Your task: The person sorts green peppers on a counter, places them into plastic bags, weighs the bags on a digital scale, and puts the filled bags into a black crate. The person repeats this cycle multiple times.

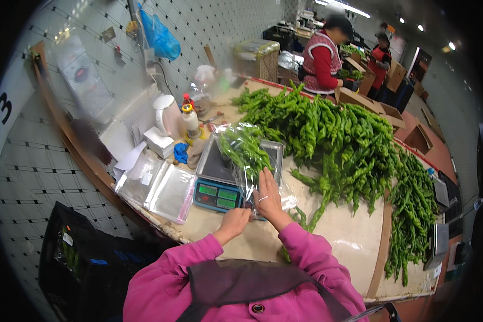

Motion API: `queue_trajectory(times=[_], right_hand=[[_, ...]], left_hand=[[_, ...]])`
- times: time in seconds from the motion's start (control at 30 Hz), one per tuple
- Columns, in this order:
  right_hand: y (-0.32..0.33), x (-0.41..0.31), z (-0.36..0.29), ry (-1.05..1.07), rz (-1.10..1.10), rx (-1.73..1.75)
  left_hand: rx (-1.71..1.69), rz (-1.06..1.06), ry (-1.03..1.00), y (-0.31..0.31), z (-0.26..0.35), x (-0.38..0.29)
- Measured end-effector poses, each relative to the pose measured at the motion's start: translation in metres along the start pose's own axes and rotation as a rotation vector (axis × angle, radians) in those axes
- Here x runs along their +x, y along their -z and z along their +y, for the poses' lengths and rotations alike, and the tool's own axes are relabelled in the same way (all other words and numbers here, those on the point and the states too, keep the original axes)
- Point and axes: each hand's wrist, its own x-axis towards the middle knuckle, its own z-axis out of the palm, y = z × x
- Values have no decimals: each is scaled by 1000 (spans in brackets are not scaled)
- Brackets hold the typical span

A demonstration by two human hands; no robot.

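Note:
A clear plastic bag of long green peppers [247, 151] lies over the metal pan of a blue digital scale [216, 195], whose green displays are lit. My left hand [233, 223] is closed at the lower end of the bag and seems to pinch its edge. My right hand [269, 197] rests on the bag with its fingers extended, just below the peppers. To the left of the scale lies a stack of clear flat bags [171, 193]. A large heap of loose green peppers [330, 141] covers the table on the right, and a few single ones lie near my right sleeve.
A pink-white kettle [169, 114], a yellow-lidded jar [190, 120], a white box [159, 141] and a crumpled blue glove [181, 153] stand or lie behind the bags. More peppers [412, 213] lie far right. Black crates [92, 261] are low left. Two people work beyond the table.

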Motion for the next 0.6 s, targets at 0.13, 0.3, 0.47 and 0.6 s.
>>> queue_trajectory(times=[0.13, 0.3, 0.47, 0.6], right_hand=[[-24, 52, 11, -19, 67, -79], [-38, 81, 22, -84, 106, -55], [-52, 72, 32, -4, 342, 195], [-33, 45, 43, -1014, -70, 2077]], left_hand=[[41, -32, -33, -5, -2, 2], [26, -81, -23, -3, -7, 2], [20, -78, -78, 1, -6, 1], [-106, 23, -93, -5, 1, 2]])
